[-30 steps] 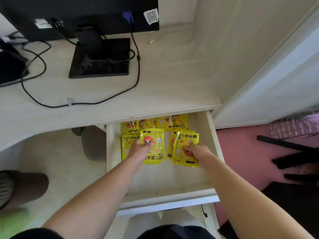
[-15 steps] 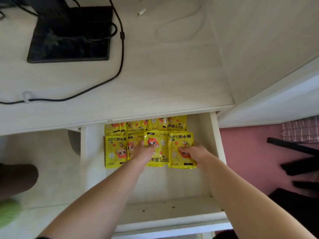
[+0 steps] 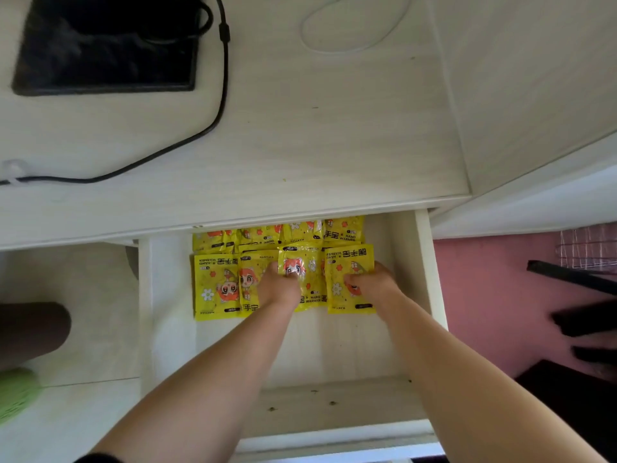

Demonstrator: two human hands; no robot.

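The sorting looked well along. Inside the open drawer (image 3: pixel 424 295) a back row (image 3: pixel 344 230) of yellow hand-warmer packets lay under the drawer's rear edge, half hidden by the surface (image 3: pixel 300 145) above the drawer. A front row (image 3: pixel 215 285) of four lay side by side across the drawer's middle, edges overlapping slightly. What seemed left was to square up the last two and let go; the front half of the drawer's floor was still bare pale wood.

The left hand (image 3: pixel 280 289) rested on the middle packet (image 3: pixel 309 279), its grip bent over the foil; whether it pinched or only pressed could not be told. The right hand (image 3: pixel 374 285) had its grip clamped on the right-end packet (image 3: pixel 347 262), thumb on top, fingers at the edge nearest the drawer's right wall.

The packets were flat, glossy rectangular sachets, crinkled, with an orange cartoon face and white flowers. Beyond the drawer, on the matt wood-grain surface, a black cable (image 3: pixel 220 95) curved past a dark square monitor base (image 3: pixel 103 45).
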